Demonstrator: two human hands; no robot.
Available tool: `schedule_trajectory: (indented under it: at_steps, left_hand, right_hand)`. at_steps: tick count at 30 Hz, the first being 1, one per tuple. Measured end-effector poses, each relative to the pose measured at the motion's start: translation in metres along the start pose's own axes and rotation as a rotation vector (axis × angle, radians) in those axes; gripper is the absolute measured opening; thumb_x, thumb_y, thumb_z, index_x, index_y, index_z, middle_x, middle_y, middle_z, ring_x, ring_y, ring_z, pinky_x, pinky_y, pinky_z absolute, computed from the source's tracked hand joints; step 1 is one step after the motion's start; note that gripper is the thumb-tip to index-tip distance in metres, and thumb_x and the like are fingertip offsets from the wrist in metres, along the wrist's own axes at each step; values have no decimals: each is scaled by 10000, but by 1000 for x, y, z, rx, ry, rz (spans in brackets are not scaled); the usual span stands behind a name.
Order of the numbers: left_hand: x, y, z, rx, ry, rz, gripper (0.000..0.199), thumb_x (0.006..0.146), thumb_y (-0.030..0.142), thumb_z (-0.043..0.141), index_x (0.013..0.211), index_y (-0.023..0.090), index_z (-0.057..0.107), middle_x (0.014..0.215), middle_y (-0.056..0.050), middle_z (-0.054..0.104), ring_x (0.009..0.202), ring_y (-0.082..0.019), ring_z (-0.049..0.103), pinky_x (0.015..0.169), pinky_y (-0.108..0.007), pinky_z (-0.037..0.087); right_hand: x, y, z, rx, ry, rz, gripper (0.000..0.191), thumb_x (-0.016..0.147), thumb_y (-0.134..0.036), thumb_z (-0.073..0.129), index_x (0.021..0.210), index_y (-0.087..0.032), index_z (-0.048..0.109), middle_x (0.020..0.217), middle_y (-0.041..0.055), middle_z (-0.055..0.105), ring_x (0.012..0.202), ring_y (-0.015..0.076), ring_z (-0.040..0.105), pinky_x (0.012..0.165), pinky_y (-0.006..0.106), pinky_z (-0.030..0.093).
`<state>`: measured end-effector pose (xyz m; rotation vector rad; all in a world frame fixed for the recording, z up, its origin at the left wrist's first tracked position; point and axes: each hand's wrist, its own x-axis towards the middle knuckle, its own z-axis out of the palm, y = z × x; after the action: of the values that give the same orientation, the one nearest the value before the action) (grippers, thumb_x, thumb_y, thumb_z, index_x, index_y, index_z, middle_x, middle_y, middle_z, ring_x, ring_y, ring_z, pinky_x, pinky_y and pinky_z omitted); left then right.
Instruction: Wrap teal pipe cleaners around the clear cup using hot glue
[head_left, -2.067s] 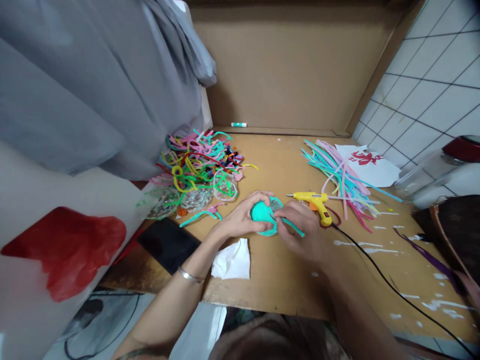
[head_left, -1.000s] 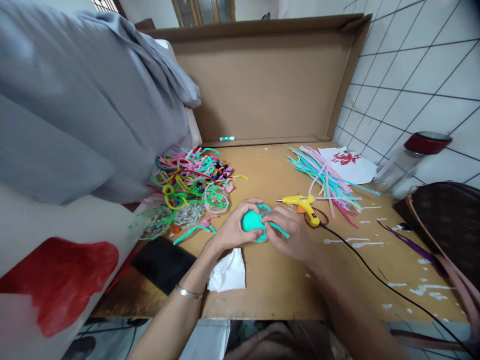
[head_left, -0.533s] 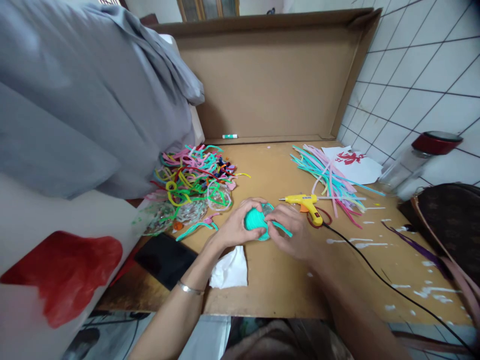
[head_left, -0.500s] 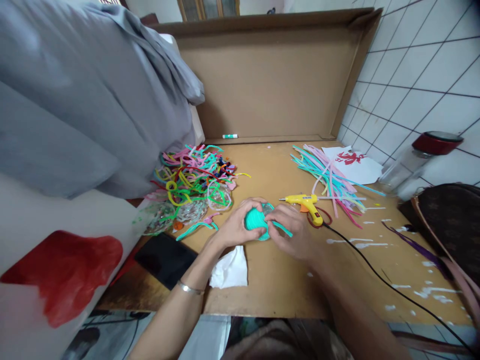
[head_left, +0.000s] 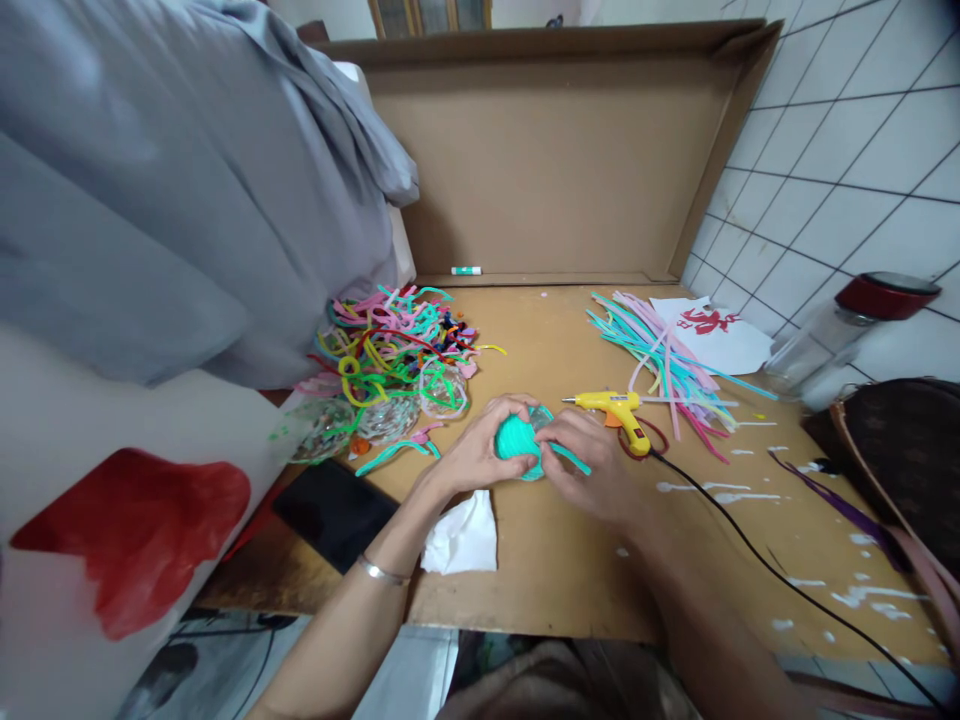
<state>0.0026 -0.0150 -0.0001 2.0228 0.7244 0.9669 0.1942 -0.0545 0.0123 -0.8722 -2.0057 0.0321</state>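
Observation:
A round form wrapped in turquoise pipe cleaner (head_left: 517, 445) is held over the front middle of the table; a clear patch shows at its upper right. My left hand (head_left: 480, 445) curls around its left side, thumb below and fingers above. At its right side, my right hand (head_left: 581, 455) pinches a turquoise pipe cleaner (head_left: 574, 459), whose loose end sticks out to the right. Just beyond my right hand lies a yellow glue gun (head_left: 619, 410), its nozzle to the left. A white crumpled tissue (head_left: 461, 535) lies below my left hand.
Tangled coloured pipe cleaners (head_left: 397, 340) pile up at the left, near a black phone (head_left: 335, 515). Straight pipe cleaners (head_left: 667, 355) lie at the back right. The glue gun's cord (head_left: 750, 535) crosses the right side. A jar (head_left: 840, 330) and brown bag (head_left: 907, 450) stand there.
The view has shifted slightly, so things sit a little further right in the picture. Both hands keep the same hold on the turquoise piece.

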Motion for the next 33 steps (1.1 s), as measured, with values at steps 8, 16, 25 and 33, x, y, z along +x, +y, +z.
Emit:
schedule_trajectory:
  at_steps: [8,16,25,33]
  left_hand:
    - [-1,-2,1,-45,14,-8,467,727,267,747,1091,232,457,1317,-113,550,1225,-273,542,1053,-438,427]
    - [-1,-1,0,-11,3,19,420,733,260,741,1067,232,488,1312,-109,558,1236,-274,542,1074,-452,416]
    - [-1,1,-1,19,-15,-3,376,741,269,738,1039,219,514,1371,-131,537,1279,-294,517,1087,-468,400]
    - [-1,-2,-1,51,-19,28,418,741,363,778,1049,225,531,1357,-128,549,1278,-292,520,1096,-469,394]
  right_hand:
    - [-1,-1,0,-4,-18,22,110,854,-126,534,843,-200,615,780,36,633,718,165,572,651,302,408]
    - [0,-2,-1,-8,-12,17,115,859,-127,527,848,-197,618,777,37,636,712,164,572,648,303,409]
    - [0,0,0,-17,-3,8,111,855,-143,526,850,-205,618,794,36,656,724,166,585,671,311,426]
    - [-1,-1,0,-10,-12,33,118,855,-146,525,852,-216,619,795,33,657,729,168,593,674,314,442]
